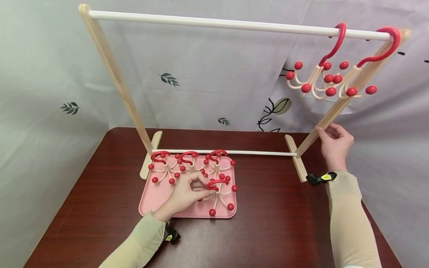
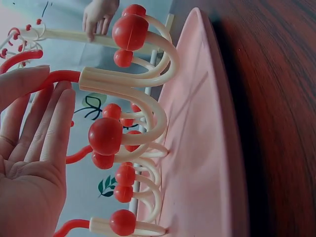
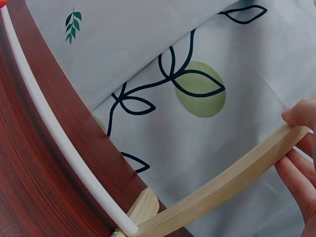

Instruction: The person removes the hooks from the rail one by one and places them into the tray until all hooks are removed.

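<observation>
My left hand (image 1: 187, 191) pinches the red hook of a multi-arm hanger (image 1: 218, 197) between thumb and fingers. In the left wrist view that hanger (image 2: 103, 79) has cream arms tipped with red balls, over the pink tray (image 1: 157, 203). Three more such hangers, among them one at the left (image 1: 166, 170), stand along the tray's back side. My right hand (image 1: 336, 143) holds the right wooden post (image 1: 345, 102) of a rack, thumb on one side and fingers on the other. Two hangers, one of them nearer the middle (image 1: 316, 76), hang by red hooks from the rack's white top rail (image 1: 234, 24).
The rack's left post (image 1: 117, 76) rises behind the tray from a wooden foot (image 1: 151, 156). A white lower rail (image 1: 258, 153) joins the two posts near the dark red-brown table (image 1: 268, 219). Pale cloth with leaf prints (image 1: 169, 79) hangs behind.
</observation>
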A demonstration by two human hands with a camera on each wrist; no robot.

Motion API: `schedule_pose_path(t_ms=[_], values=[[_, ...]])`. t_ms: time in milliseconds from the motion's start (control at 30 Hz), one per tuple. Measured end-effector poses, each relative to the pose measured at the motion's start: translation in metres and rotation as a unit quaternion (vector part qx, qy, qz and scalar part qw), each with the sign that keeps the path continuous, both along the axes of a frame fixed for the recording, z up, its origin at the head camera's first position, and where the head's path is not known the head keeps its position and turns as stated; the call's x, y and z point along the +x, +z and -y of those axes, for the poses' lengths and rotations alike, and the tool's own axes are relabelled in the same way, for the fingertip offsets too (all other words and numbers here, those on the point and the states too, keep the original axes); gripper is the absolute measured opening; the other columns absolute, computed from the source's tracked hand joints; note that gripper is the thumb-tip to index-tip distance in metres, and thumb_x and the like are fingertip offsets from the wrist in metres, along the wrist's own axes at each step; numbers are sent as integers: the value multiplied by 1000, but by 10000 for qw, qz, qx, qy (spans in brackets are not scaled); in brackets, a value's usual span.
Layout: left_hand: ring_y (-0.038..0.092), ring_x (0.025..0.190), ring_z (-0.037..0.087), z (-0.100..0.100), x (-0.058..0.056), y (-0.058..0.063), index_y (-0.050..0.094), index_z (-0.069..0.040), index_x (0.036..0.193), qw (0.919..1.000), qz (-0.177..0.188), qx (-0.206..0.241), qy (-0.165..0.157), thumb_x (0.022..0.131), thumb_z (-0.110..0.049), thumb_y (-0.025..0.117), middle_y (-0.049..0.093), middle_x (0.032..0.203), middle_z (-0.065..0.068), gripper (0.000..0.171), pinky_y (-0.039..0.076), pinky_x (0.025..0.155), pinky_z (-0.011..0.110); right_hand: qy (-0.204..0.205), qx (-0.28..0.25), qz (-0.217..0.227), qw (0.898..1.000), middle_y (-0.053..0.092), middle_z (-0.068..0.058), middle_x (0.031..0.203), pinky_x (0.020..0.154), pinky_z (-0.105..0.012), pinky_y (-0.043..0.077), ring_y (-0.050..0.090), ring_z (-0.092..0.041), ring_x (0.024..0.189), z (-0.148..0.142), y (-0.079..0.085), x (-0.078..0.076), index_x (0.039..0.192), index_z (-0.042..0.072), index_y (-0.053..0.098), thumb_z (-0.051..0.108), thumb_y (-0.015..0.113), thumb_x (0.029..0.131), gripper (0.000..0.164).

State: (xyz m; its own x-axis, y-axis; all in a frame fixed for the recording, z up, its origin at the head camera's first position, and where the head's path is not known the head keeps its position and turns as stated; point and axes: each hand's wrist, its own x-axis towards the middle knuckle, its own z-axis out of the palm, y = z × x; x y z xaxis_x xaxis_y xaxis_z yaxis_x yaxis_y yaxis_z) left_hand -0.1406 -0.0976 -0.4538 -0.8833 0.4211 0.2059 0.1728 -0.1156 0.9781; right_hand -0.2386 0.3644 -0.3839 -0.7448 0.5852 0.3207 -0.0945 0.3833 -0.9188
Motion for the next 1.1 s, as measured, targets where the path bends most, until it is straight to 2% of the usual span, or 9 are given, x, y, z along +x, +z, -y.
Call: schedule_pose_path(t_ms=[233,567,967,1100], values=[[75,83,20,1,-3,-5,64,7,91,10000,16,-63,53,81,13,79,75,90,19,18,57,57,24,13,-21,-39,10000,72,12,92,76,-13,53,68,-3,87,0,0,0,117,6,76,21,85,85,36],[75,84,25,2,-6,-11,64,6,92,9998,121,-148,48,83,7,80,75,90,18,19,63,68,37,41,-31,-50,10000,72,11,91,76,-13,53,68,-3,87,0,0,-2,117,5,75,19,85,85,37],[75,86,22,0,-5,-13,64,6,95,9987,201,-421,209,83,3,82,75,91,18,22,60,66,26,28,-31,-48,10000,72,12,91,76,-13,53,68,-2,87,-1,-1,-1,117,6,76,20,85,85,36],[74,88,21,-1,-5,-12,66,4,102,9977,214,-587,247,82,0,84,75,95,14,27,60,73,27,3,42,-34,10000,72,13,90,76,-14,53,68,-2,87,1,0,-1,116,6,76,21,85,85,36]])
